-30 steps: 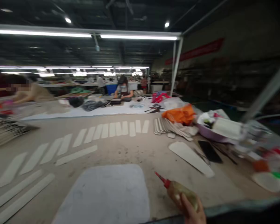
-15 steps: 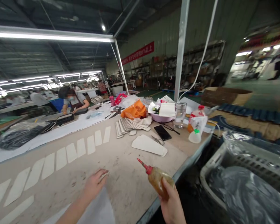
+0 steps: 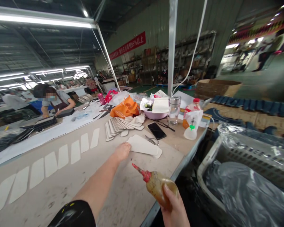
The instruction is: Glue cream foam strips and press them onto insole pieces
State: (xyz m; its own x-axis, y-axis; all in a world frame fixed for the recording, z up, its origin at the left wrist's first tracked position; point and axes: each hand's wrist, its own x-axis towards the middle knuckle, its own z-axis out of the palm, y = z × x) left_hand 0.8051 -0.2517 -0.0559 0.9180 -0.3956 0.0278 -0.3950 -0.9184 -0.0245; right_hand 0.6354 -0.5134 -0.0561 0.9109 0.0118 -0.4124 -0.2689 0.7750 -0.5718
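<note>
My right hand is wrapped round a glue bottle with a red nozzle, tilted up to the left over the table's front edge. Stretched forward, my left hand has its fingers at the left end of the flat white pieces; its fingertips are partly hidden, so its grip is unclear. Scissors lie against the far side of these pieces. Behind them is a fanned stack of pale pieces. A row of separate white pieces lies flat across the left of the table.
A black phone, a glass, a purple bowl and an orange bag stand or lie farther back. A grey basket is beside the table at right. A co-worker sits at the far left.
My left hand has moved forward and right to the white pieces. The white sheet near my left forearm is out of view. The camera view has shifted right; my right hand still holds the bottle.
</note>
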